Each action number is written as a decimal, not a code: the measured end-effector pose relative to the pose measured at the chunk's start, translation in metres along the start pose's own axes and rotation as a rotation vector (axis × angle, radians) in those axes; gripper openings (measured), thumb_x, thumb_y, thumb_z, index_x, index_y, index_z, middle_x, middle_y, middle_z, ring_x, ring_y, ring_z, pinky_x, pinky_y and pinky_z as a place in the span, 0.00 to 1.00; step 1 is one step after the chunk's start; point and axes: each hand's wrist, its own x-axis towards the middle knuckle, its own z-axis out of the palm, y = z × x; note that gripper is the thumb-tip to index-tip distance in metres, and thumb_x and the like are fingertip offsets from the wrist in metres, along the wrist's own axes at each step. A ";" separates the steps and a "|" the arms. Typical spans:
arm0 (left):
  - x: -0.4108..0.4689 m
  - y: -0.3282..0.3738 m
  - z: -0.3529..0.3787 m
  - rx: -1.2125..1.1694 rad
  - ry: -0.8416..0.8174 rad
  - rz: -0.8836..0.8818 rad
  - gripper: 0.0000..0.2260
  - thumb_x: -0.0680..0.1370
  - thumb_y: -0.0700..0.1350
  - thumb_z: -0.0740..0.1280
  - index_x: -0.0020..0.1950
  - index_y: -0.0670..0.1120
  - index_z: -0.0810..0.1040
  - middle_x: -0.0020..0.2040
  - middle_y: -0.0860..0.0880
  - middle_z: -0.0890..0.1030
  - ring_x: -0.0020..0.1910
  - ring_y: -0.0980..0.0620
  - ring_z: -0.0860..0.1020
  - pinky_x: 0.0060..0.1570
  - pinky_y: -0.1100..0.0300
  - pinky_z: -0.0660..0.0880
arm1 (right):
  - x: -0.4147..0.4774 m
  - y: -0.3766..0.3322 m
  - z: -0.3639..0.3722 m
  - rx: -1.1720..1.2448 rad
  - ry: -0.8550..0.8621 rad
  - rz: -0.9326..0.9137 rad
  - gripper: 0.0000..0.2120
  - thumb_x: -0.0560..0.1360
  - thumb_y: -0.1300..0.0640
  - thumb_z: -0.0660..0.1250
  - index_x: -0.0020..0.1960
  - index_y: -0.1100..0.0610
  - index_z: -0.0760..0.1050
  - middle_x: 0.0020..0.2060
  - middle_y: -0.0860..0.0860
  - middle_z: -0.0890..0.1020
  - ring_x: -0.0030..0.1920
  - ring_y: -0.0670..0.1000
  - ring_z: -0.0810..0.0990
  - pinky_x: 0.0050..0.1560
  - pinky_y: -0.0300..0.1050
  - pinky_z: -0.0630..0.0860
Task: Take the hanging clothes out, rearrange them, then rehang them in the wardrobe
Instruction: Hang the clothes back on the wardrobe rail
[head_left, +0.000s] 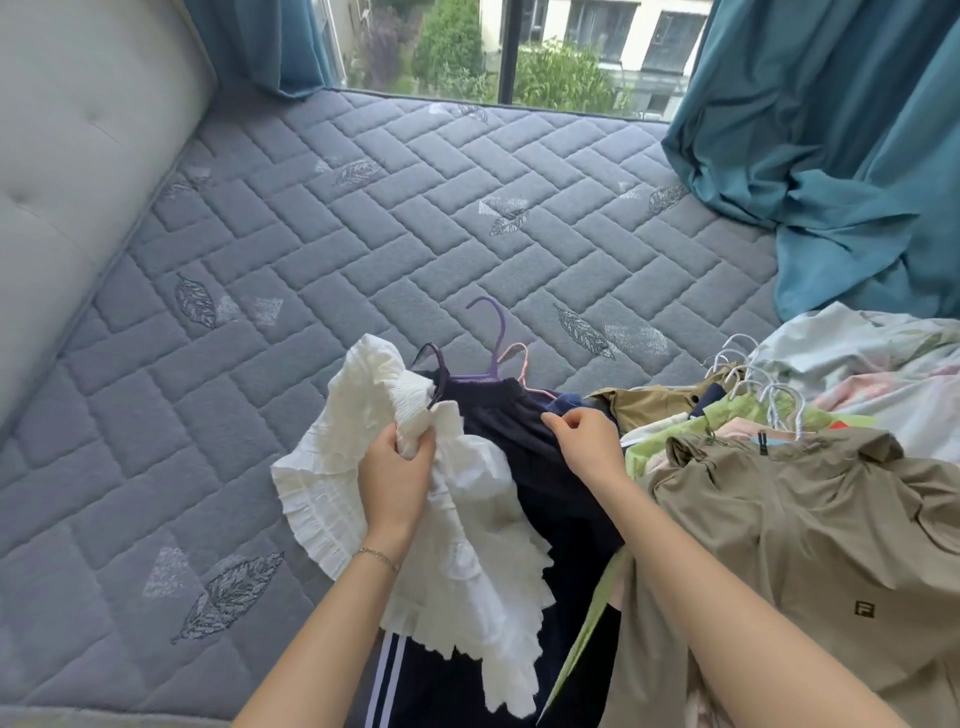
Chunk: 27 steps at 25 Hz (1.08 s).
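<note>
A white ruffled garment (332, 467) lies on the grey quilted mattress (363, 218), and my left hand (395, 478) grips its gathered top. Beside it on the right lies a dark navy garment (524, 441), on a purple hanger (496, 338). My right hand (584, 439) pinches the navy fabric near its waistband. A dark hanger hook (434, 358) and a pink hanger (519, 358) stick out above the two garments. To the right is a pile of hung clothes, with a khaki shirt (810, 530) on top and several white hangers (763, 384).
A padded grey headboard (72, 156) runs along the left. Teal curtains (831, 156) spill onto the mattress at the right, in front of a window (519, 47). Pale floral bedding (872, 364) is bunched at the far right.
</note>
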 end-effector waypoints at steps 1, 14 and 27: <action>-0.004 0.012 -0.010 -0.008 0.020 -0.006 0.17 0.77 0.47 0.68 0.33 0.44 0.65 0.28 0.49 0.66 0.29 0.53 0.64 0.32 0.56 0.63 | -0.008 -0.011 -0.008 0.025 -0.004 0.006 0.22 0.77 0.51 0.67 0.29 0.59 0.65 0.23 0.52 0.66 0.31 0.54 0.65 0.36 0.49 0.59; -0.087 0.140 -0.161 -0.153 0.294 0.044 0.19 0.76 0.46 0.69 0.30 0.47 0.64 0.26 0.52 0.67 0.28 0.53 0.65 0.31 0.58 0.63 | -0.159 -0.159 -0.098 0.289 -0.170 -0.068 0.22 0.76 0.53 0.67 0.29 0.55 0.61 0.26 0.53 0.62 0.29 0.50 0.62 0.32 0.44 0.57; -0.224 0.160 -0.358 -0.230 0.768 0.049 0.17 0.77 0.46 0.68 0.31 0.46 0.67 0.28 0.50 0.71 0.29 0.53 0.68 0.31 0.57 0.65 | -0.366 -0.292 -0.088 0.311 -0.524 -0.450 0.24 0.75 0.54 0.67 0.29 0.52 0.55 0.24 0.50 0.58 0.28 0.50 0.57 0.32 0.44 0.53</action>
